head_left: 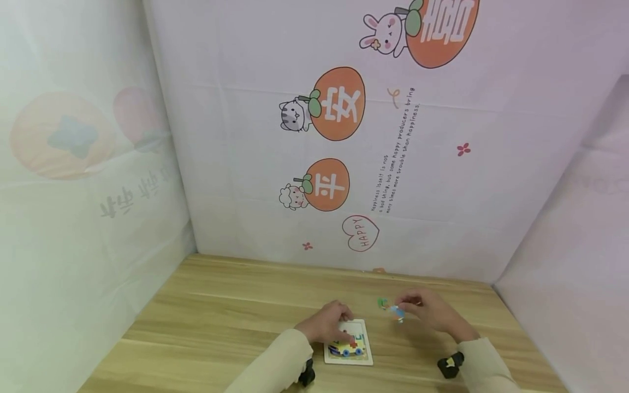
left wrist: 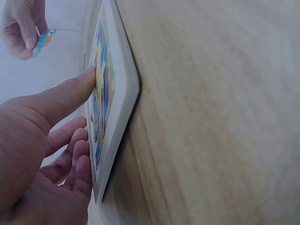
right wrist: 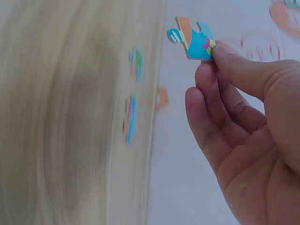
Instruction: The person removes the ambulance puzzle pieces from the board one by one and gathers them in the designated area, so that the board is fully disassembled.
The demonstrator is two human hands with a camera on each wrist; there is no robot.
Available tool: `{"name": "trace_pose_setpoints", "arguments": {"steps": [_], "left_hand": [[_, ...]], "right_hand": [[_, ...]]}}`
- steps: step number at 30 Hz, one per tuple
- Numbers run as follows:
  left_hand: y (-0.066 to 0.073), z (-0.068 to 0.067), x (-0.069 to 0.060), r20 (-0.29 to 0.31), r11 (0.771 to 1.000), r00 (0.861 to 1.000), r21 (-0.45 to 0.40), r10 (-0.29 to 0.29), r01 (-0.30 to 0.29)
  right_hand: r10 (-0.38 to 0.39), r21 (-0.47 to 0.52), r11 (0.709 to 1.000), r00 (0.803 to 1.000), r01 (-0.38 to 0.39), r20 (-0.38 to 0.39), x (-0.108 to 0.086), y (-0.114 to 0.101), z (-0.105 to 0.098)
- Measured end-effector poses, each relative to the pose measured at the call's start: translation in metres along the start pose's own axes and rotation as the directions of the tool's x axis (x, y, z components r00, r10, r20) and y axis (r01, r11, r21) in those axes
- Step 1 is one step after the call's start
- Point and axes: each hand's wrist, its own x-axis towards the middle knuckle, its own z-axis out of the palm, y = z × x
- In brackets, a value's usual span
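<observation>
My right hand (head_left: 432, 311) pinches a jigsaw puzzle piece (right wrist: 199, 40) between thumb and index finger, above the table. The piece is blue and orange, with a small pink and yellow flower. In the right wrist view, the other fingers curl loosely below it. My left hand (head_left: 326, 322) rests on a square puzzle board (head_left: 366, 360) with a pale frame. Its thumb (left wrist: 77, 91) presses on the yellow vehicle picture, while its fingers lie near the far edge. The hand covers part of the board.
A green puzzle piece (head_left: 383, 302) lies on the wooden table (head_left: 236, 305) beyond the board. Another blue and pink piece (right wrist: 130, 119) lies near it in the right wrist view. White printed cloth (head_left: 245, 164) stands behind the table and along both sides.
</observation>
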Motion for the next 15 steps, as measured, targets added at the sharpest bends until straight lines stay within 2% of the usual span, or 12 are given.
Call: {"name": "trace_pose_setpoints", "arguments": {"steps": [3, 8, 15], "left_hand": [[-0.003, 0.000, 0.002, -0.003, 1.000, 1.000, 0.004, 0.007, -0.007], [-0.004, 0.000, 0.002, -0.002, 1.000, 1.000, 0.009, 0.015, -0.015], [-0.003, -0.001, 0.000, 0.002, 1.000, 1.000, 0.017, 0.023, -0.024]], "right_hand": [[0.075, -0.020, 0.997, 0.996, -0.076, -0.057, -0.009, 0.014, -0.012], [0.128, -0.044, 0.990, 0.985, -0.134, -0.119, -0.019, 0.043, -0.026], [0.174, -0.078, 0.980, 0.977, -0.184, -0.125, -0.024, 0.063, -0.036]]}}
